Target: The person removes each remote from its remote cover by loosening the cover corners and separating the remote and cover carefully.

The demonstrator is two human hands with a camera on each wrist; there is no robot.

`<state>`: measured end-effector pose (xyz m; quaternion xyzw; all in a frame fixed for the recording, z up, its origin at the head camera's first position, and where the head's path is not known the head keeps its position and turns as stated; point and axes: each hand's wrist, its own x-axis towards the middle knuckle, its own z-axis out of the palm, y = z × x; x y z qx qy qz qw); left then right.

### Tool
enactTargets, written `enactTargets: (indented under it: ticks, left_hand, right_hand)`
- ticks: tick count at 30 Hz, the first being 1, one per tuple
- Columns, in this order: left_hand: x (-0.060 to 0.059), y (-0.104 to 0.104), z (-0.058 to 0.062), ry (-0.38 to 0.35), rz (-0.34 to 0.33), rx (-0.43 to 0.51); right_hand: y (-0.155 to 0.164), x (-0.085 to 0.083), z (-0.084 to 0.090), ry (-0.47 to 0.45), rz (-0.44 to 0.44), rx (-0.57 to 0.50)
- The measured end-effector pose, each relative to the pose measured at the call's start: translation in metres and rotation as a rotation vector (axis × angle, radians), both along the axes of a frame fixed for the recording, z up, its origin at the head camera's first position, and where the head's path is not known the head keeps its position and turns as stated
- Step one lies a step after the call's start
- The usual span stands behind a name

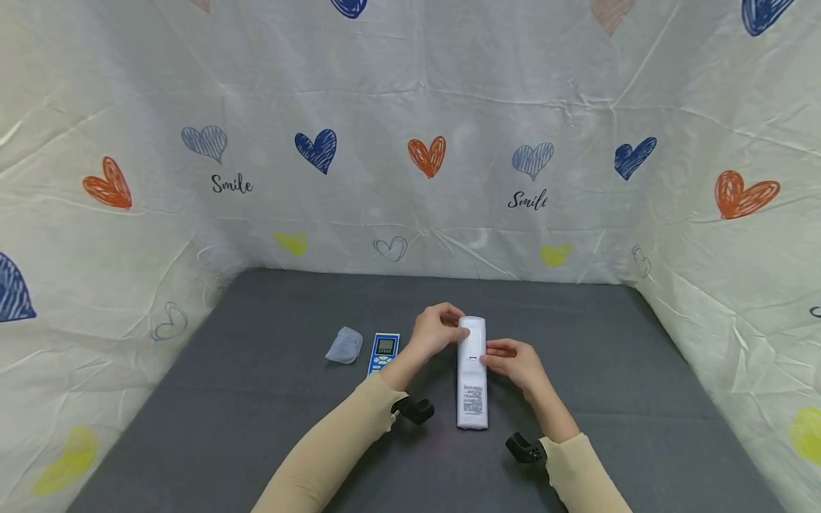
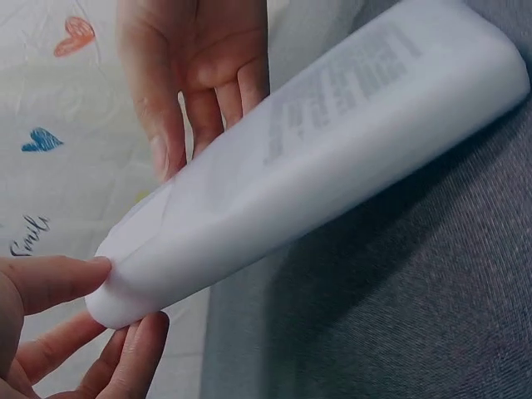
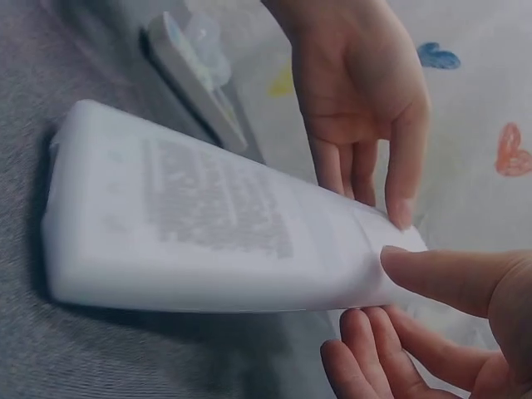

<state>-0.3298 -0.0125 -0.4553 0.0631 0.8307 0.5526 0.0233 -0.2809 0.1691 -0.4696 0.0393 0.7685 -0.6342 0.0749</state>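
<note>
Head view: we pinch a white remote [image 1: 472, 367], label [image 1: 472, 400] up, mid-worktop [image 1: 577, 328], left hand [image 1: 437, 329] at its far end, right hand [image 1: 517, 365] at its side, probably to steady it. Nearer the left edge lie a blue remote [image 1: 385, 347] and a crumpled bag [image 1: 345, 346], contents unclear. Left wrist: thumb [image 2: 58, 281] above, fingers [image 2: 140, 357] beneath. Right wrist: our matching grip; the near end seems to rest on the worktop.

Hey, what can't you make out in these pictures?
White remote, front: faces down, away from every view.
Printed label: too small in head view, blurred in both wrist views.
Blue-faced remote, near end: behind the left forearm in head view.
Pale translucent piece, kind: too small in head view, blurred in right wrist view.
</note>
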Motion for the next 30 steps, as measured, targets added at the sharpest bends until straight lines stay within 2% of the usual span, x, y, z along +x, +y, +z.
enactTargets:
  ticks: [9, 22, 30]
  left_hand:
    - [0.015, -0.001, 0.018, 0.095, -0.024, -0.019]
    - [0.031, -0.001, 0.030, 0.165, -0.052, -0.013]
    - [0.038, -0.002, 0.034, 0.192, -0.069, -0.003]
  right_hand:
    - [0.001, -0.002, 0.015, 0.035, 0.006, 0.005]
    - [0.009, -0.001, 0.042, 0.099, 0.040, 0.007]
    - [0.015, 0.000, 0.053, 0.165, 0.058, 0.102]
